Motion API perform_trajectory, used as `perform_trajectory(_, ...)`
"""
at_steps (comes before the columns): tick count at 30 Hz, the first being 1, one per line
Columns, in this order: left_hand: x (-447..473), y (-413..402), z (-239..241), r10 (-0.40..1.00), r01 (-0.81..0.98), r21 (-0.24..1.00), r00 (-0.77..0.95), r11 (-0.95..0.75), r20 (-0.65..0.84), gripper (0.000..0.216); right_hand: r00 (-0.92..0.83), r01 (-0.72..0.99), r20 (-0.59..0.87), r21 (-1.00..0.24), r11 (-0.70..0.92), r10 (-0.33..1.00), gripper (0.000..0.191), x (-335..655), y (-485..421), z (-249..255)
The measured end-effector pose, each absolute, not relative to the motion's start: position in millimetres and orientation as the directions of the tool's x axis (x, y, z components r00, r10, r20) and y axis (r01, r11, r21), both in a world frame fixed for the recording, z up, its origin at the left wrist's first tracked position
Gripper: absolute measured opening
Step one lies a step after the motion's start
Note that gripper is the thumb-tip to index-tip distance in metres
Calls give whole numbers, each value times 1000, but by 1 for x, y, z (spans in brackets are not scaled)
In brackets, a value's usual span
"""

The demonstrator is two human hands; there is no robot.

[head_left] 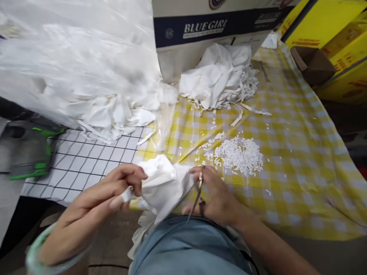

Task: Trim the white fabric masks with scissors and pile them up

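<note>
A piece of white cloth point(164, 185) stretches between my hands at the table's near edge. My left hand point(106, 194) is closed, with a narrow white end of the cloth pinched between thumb and fingers. In my right hand point(219, 196) is a small pair of scissors point(197, 198), its blades angled down toward my body. The fingertips of that hand also touch the cloth's right corner; whether they grip it is hard to see. Just beyond my right hand lies a heap of tiny white clippings point(241, 154). More white fabric point(140, 229) hangs below the table edge by my lap.
Farther back, a pile of white cloth pieces with straps point(218, 78) leans against a printed carton point(172, 63). A large clear plastic bag point(86, 49) with white cloth stands at left. Yellow boxes point(323, 26) are at right. A yellow checked tablecloth point(298, 183) covers the table.
</note>
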State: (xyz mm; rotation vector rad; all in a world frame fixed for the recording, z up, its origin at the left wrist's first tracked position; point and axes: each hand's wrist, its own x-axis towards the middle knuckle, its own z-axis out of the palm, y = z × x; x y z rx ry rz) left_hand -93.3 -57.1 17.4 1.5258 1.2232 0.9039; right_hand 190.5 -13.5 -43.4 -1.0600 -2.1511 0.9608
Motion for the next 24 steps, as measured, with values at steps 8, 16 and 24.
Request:
perform_trajectory(8, -101, -99, -18, 977, 362, 923, 108, 133, -183, 45, -684, 171, 44, -961, 219, 728, 26, 122, -30, -35)
perform_trajectory(16, -21, 78, 58, 919, 336, 858, 196, -389, 341, 34, -200, -40, 300, -954, 298, 933, 17, 140, 98, 71)
perform_trajectory(24, -5, 163, 0, 884, 683, 641, 14, -350, 468, 29, 294, 614, 594, -718, 328, 749, 34, 228, 224, 56)
